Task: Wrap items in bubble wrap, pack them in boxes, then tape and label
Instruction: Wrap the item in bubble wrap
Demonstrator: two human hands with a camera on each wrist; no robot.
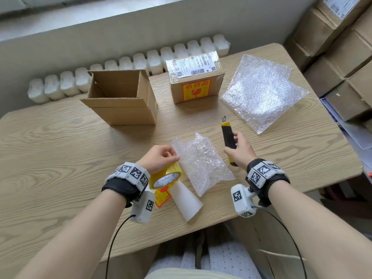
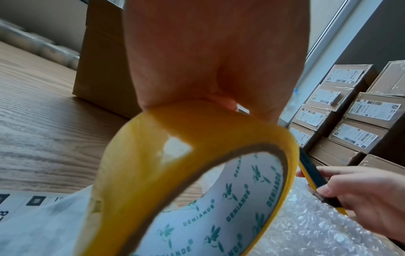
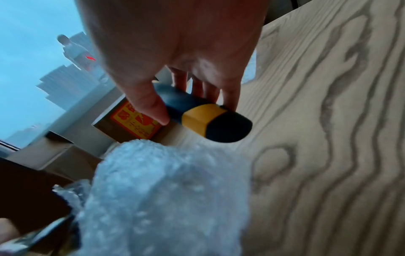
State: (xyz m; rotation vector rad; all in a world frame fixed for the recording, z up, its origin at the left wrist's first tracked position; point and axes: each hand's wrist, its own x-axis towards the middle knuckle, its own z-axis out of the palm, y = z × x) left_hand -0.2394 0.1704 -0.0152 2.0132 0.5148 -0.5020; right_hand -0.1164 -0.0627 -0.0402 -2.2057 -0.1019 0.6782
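Bubble-wrapped bundle point(image 1: 202, 162) lies on the wooden counter point(image 1: 60, 158), near its front edge, between the two hands. The left hand point(image 1: 159, 158) holds a roll of yellow tape point(image 1: 167, 177) upright, fingers curled over the top of the roll, fingertips pinched just beside the bundle's left edge; whether they pinch a loose tape end I cannot tell. From the left wrist view the roll point(image 2: 197, 173) fills the frame, with a printed white core. The right hand point(image 1: 240, 151) has its grip closed round a black and yellow utility knife point(image 1: 228, 137), thumb on one side and fingers on the other, blade end pointing away from the person, right of the bundle. The right wrist view shows the knife's butt end point(image 3: 210, 121) above the counter.

Under the tape roll lie a red and yellow sticker point(image 1: 162, 196) and a white strip of backing paper point(image 1: 186, 200). Farther back stand an open cardboard box point(image 1: 120, 97) on the left and a sealed, labelled box point(image 1: 196, 79) with a red fragile sticker on its front. Loose sheets of bubble wrap point(image 1: 261, 91) lie flat at the right. Stacked labelled cartons point(image 1: 342, 47) stand beyond the counter's right side.
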